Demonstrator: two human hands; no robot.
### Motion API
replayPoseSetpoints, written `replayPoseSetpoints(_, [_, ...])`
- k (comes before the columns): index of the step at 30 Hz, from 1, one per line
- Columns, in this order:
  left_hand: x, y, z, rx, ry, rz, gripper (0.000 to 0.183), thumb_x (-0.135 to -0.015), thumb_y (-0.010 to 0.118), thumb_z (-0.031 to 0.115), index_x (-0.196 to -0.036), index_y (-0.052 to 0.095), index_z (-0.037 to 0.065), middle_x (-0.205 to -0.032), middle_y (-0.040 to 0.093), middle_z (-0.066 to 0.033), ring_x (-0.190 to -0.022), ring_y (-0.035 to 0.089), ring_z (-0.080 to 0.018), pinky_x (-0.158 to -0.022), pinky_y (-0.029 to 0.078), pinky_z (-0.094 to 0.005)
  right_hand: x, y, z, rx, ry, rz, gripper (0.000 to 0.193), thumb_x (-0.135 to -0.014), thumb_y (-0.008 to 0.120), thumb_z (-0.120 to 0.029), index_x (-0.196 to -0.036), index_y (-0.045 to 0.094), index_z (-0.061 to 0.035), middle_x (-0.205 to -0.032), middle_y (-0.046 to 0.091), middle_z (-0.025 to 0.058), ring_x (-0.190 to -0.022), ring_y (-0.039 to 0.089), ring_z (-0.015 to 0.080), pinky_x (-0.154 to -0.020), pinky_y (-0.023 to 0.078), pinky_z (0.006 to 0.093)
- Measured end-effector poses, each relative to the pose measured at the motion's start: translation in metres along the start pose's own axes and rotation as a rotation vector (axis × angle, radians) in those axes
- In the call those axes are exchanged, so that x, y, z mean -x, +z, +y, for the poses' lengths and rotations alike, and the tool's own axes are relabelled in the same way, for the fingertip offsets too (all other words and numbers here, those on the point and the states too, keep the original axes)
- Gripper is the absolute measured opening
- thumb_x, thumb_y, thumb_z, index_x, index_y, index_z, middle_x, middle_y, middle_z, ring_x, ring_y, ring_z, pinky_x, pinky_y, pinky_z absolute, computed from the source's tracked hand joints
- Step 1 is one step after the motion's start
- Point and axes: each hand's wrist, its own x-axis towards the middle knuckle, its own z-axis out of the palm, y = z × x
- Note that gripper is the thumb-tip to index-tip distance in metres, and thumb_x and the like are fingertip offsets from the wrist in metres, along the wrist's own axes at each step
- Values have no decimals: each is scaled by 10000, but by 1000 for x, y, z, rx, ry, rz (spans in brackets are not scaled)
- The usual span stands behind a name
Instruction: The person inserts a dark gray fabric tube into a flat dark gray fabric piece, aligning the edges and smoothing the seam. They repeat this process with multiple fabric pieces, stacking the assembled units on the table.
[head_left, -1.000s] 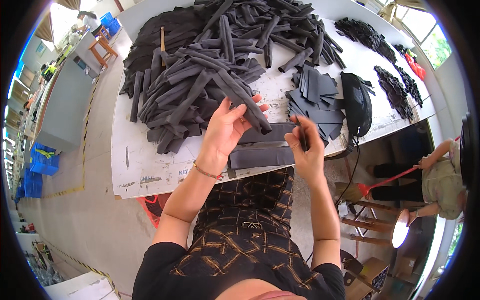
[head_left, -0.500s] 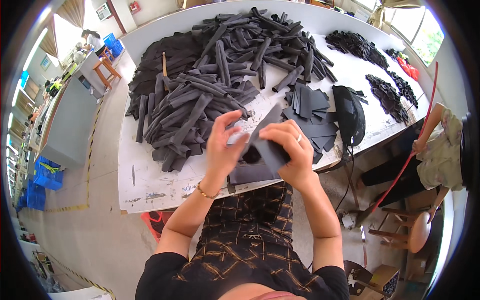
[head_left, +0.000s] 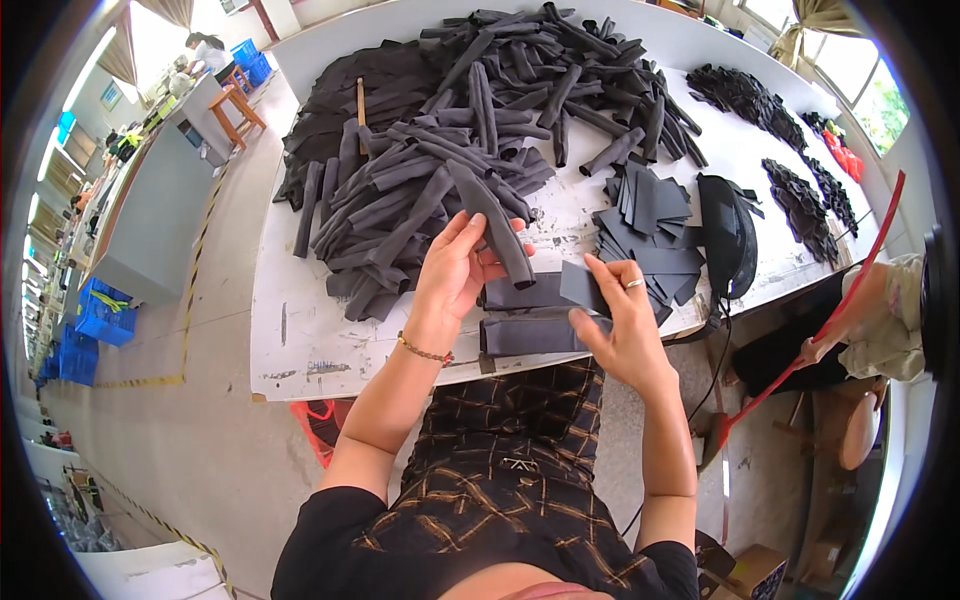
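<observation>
My left hand (head_left: 452,272) pinches a dark grey fabric tube (head_left: 497,222) between thumb and fingers, tilted over the front of a large tube pile (head_left: 375,210). My right hand (head_left: 632,335) holds a small flat dark grey panel (head_left: 581,287) by its edge, apart from the tube. Below the hands, two flattened dark grey pieces (head_left: 534,337) lie side by side near the table's front edge, partly covered by the panel and my right fingers. A loose stack of flat dark panels (head_left: 655,215) lies just beyond my right hand.
The white worktable (head_left: 285,345) has a raised back edge. A wooden stick (head_left: 361,105) lies on the heap. A black curved case (head_left: 727,235) with a cord sits at the right, and smaller dark piles (head_left: 798,205) lie beyond. Another person (head_left: 880,310) holds a red-handled broom (head_left: 845,300).
My hands have drawn apart: the left now holds the tube at the pile's front, the right the flat panel. The view has shifted slightly, and two flattened pieces show at the table edge.
</observation>
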Motion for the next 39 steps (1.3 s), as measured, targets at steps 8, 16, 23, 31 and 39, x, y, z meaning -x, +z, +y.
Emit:
replayPoseSetpoints(8, [-11,0,-20,-28,-52,-29,251,-926,651,37,-1166,578,31,-1121,668,-198,-1008,693,-327,-846,611,-398,14,-3,3,9,77,-54,587,-898,627,-164,-1384,432,102,-1188,445,207,-1117,440,354,-972,419,407])
replayPoseSetpoints(16, [-18,3,-29,91,-110,-78,284,-903,669,4,-1169,573,27,-1161,654,-179,-1086,660,-310,-907,592,-371,21,-9,9,-149,165,-61,647,-787,792,-139,-1360,528,5,-1171,493,145,-1028,513,303,-909,462,378])
replayPoseSetpoints(23, [-22,9,-33,97,-109,-42,275,-903,669,4,-1156,567,32,-1158,653,-173,-1089,659,-320,-902,598,-382,22,-10,14,-36,140,61,681,-708,854,-148,-1325,588,-34,-1114,523,120,-974,534,278,-874,475,378])
replayPoseSetpoints(31, [-22,13,-34,78,-83,-26,263,-902,666,-2,-1146,571,29,-1140,662,-173,-1078,664,-324,-903,598,-386,19,-4,3,-177,194,239,380,-638,881,-95,-931,655,-14,-1060,555,96,-978,559,244,-854,464,339])
replayPoseSetpoints(39, [-22,16,-32,83,-84,0,252,-895,672,-9,-1129,587,28,-1133,667,-182,-1078,665,-320,-898,598,-391,21,3,6,-112,142,292,379,-654,870,-90,-978,682,-32,-1034,546,98,-935,565,247,-786,490,347])
